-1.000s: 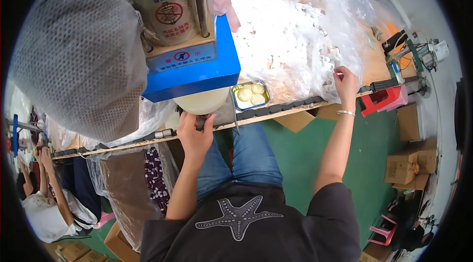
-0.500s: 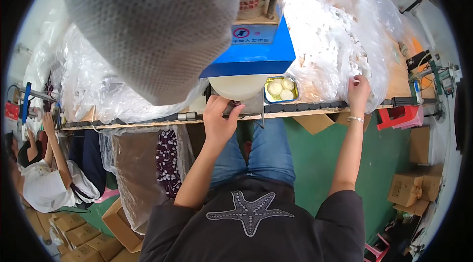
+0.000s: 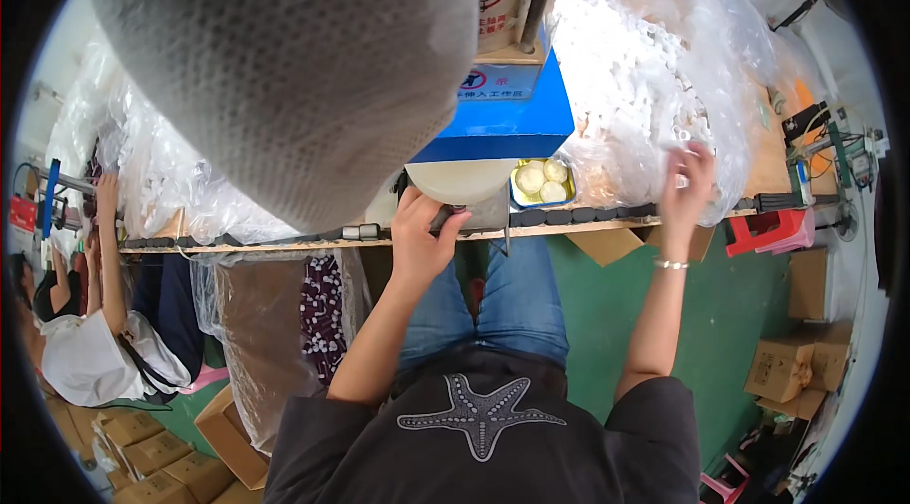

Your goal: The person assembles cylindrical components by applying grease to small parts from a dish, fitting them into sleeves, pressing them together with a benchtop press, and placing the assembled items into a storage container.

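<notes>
- While the left hand [image 3: 424,229] sits at the bench's front edge beneath the cream dome [image 3: 464,183] of the blue-housed press [image 3: 517,125], its thumb and forefinger are closed on a small dark piece [image 3: 445,216]; whether that piece is loose or belongs to the machine, I cannot tell.
- The right hand [image 3: 686,186] is over the right part of the bench, beside the heap, its fingers curled; blurred as they are, thumb and forefinger seem pinched on a small white plastic fitting [image 3: 682,181].
- More such pieces form the white heap [image 3: 621,58] behind the press's right side, spread on clear plastic sheeting [image 3: 737,139] that rises in loose folds around it.
- Each fitting looks light and fairly stiff, probably moulded plastic: hard to crush, but smooth and small enough to slip from a loose grip. A thumb-and-forefinger pinch on its outer wall should suit.
- The dark piece looks small and rigid too; with the dome just above it, its near side is the sensible place to hold, fingertips kept low.
- Between the hands, a shallow tin [image 3: 570,198] holds pale round lumps [image 3: 541,181], likely soft, best left untouched by a sleeve or wrist.
</notes>
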Demonstrator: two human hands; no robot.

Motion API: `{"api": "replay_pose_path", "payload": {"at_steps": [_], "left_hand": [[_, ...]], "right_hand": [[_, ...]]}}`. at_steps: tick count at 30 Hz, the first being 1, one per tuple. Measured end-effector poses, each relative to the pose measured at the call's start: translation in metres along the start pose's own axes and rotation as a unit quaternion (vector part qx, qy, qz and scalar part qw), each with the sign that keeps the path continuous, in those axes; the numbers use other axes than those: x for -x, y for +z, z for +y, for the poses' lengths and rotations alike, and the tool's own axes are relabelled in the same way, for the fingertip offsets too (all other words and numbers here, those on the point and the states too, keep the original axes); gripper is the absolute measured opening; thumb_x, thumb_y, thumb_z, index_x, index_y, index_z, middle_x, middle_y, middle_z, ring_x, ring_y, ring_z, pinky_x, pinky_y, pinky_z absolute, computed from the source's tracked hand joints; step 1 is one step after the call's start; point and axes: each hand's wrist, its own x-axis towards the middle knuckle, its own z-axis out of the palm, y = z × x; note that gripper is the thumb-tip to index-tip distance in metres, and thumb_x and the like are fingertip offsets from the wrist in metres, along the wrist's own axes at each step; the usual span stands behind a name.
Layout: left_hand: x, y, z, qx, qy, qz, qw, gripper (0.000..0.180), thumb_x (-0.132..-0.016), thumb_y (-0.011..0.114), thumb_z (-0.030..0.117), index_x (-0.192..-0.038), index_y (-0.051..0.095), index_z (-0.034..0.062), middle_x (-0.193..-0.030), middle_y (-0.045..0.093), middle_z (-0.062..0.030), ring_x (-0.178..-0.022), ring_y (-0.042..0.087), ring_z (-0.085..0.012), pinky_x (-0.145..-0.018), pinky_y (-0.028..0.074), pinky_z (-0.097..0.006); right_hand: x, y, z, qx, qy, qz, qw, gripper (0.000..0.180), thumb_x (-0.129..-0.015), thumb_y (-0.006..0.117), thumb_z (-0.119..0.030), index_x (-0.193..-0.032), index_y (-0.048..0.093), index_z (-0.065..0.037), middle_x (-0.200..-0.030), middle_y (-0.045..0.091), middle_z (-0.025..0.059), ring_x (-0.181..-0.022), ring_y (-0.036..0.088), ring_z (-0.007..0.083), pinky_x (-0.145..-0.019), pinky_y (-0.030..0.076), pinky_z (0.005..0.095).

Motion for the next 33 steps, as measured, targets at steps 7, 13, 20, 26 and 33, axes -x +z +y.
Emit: {"api": "replay_pose_path", "payload": {"at_steps": [7, 13, 20, 26, 33], "left_hand": [[0.002, 0.001, -0.001, 0.006, -0.008, -0.003, 1.0, 0.024, -0.072, 0.075, -0.001, -0.095, 0.068, 0.0014, -0.087, 0.067, -0.0096, -0.082, 0.06, -0.0254, -0.072, 0.048, -0.034], [0.004, 0.0, 0.0, 0.018, -0.018, -0.009, 1.0, 0.026, -0.073, 0.076, 0.003, -0.098, 0.068, 0.0021, -0.088, 0.067, -0.0103, -0.084, 0.059, -0.0278, -0.073, 0.048, -0.037], [0.006, 0.001, -0.002, 0.028, -0.024, 0.004, 0.999, 0.027, -0.072, 0.076, 0.003, -0.098, 0.068, 0.0019, -0.087, 0.067, -0.0107, -0.084, 0.059, -0.0278, -0.073, 0.048, -0.037], [0.005, 0.001, -0.001, 0.023, -0.017, 0.008, 1.0, 0.029, -0.071, 0.075, 0.001, -0.099, 0.068, 0.0021, -0.089, 0.067, -0.0117, -0.086, 0.06, -0.0294, -0.075, 0.049, -0.038], [0.004, 0.0, 0.0, 0.014, 0.001, 0.019, 1.0, 0.03, -0.069, 0.073, -0.002, -0.099, 0.068, 0.0023, -0.09, 0.067, -0.0119, -0.087, 0.06, -0.0298, -0.075, 0.049, -0.038]], "right_hand": [[0.027, 0.043, -0.09, -0.064, -0.177, -0.306, 0.933, 0.005, -0.071, 0.071, -0.003, -0.076, 0.069, -0.003, -0.107, 0.056, 0.0055, -0.102, 0.049, 0.0299, -0.087, 0.042, 0.0372], [0.021, 0.046, -0.089, -0.005, -0.179, -0.343, 0.922, 0.005, -0.079, 0.067, -0.005, -0.082, 0.065, -0.002, -0.108, 0.057, 0.0054, -0.101, 0.047, 0.029, -0.087, 0.038, 0.0383], [0.045, 0.06, -0.124, -0.35, 0.107, -0.203, 0.908, 0.006, -0.093, 0.058, -0.003, -0.093, 0.062, 0.001, -0.097, 0.068, 0.0078, -0.077, 0.062, 0.0116, -0.068, 0.05, 0.0247], [0.068, 0.079, -0.192, -0.638, 0.255, -0.284, 0.669, 0.023, -0.084, 0.068, 0.004, -0.106, 0.061, 0.003, -0.093, 0.068, 0.0043, -0.082, 0.063, 0.0064, -0.071, 0.052, 0.0195], [0.068, 0.079, -0.194, -0.512, 0.156, -0.309, 0.786, 0.026, -0.079, 0.071, 0.003, -0.104, 0.063, 0.002, -0.08, 0.064, -0.0023, -0.066, 0.053, 0.001, -0.056, 0.043, 0.0171]]}}
